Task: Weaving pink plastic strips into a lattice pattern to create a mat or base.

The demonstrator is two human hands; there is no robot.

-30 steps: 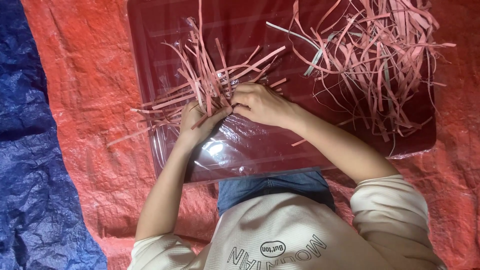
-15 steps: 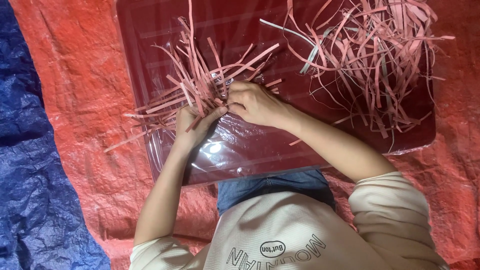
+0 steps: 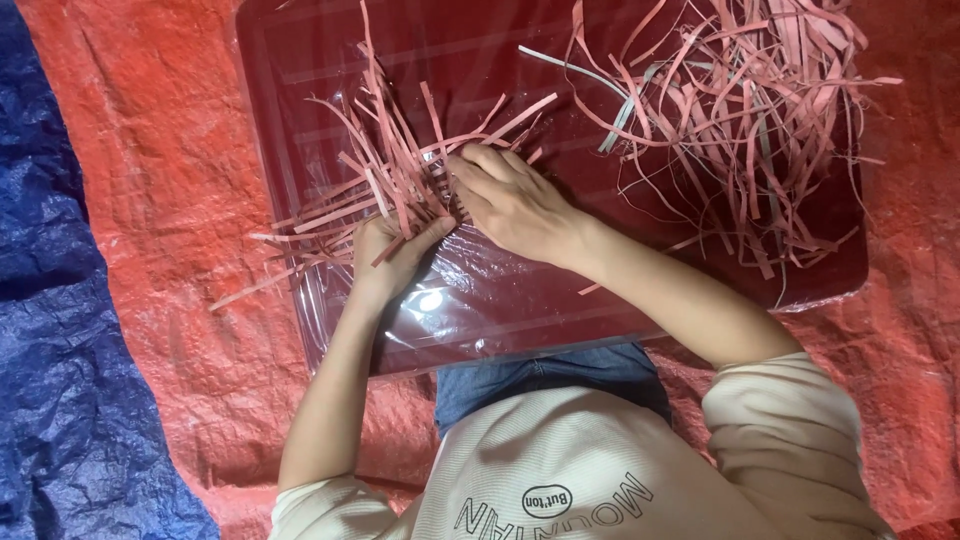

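A bunch of thin pink strips [image 3: 375, 180] fans out over the left part of a clear plastic sheet [image 3: 500, 300] that lies on a dark red board. My left hand [image 3: 392, 258] pinches the near ends of these strips, fingers closed around them. My right hand [image 3: 510, 200] rests just right of it, fingertips pressed onto the same bunch where the strips cross. The strip ends under both hands are hidden.
A big loose tangle of pink and a few grey strips [image 3: 740, 130] lies on the board's right half. Red tarp [image 3: 180, 200] surrounds the board; blue tarp [image 3: 60, 360] lies at the left. My lap in blue jeans [image 3: 550, 375] touches the board's near edge.
Both hands have stayed on the bunch with small finger shifts. The fanned strips have moved slightly; the view has shifted a little.
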